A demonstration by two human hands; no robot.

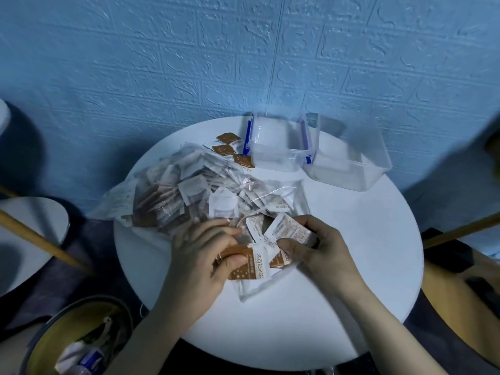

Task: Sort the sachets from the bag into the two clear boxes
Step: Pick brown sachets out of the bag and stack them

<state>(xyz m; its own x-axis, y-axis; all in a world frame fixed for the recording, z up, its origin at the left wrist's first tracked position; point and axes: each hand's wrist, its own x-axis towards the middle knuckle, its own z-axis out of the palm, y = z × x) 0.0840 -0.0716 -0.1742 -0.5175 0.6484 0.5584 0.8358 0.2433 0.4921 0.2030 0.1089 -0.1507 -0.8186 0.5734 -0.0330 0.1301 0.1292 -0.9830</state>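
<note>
Head view of a round white bench standing against a blue wall embossed in a brick pattern. A clear plastic bag, crumpled and lying on its side, spreads across the left and middle of the bench; it is packed with small sachets, some white, some brown and white. Its open mouth faces the person, at the near middle of the bench.

The left hand has its fingers curled and its thumb pressed down on a brown-and-white sachet at the mouth of the bag, pinching it. The right hand lies just beside it, fingers bent around a white printed sachet, which is held tilted between fingertips and thumb. Further sachets lie loose between the two hands, touching both held ones.

Three brown sachets rest on the bench beyond the bag, near its far edge and just left of the boxes. Two clear boxes stand side by side at the back of the bench: the left box, with blue clips on its sides, and the right box, touching or nearly touching it. Whether either box contains anything cannot be told through the blur.

At lower left, off the bench, a yellow-lined bin holds a bottle and scraps.
</note>
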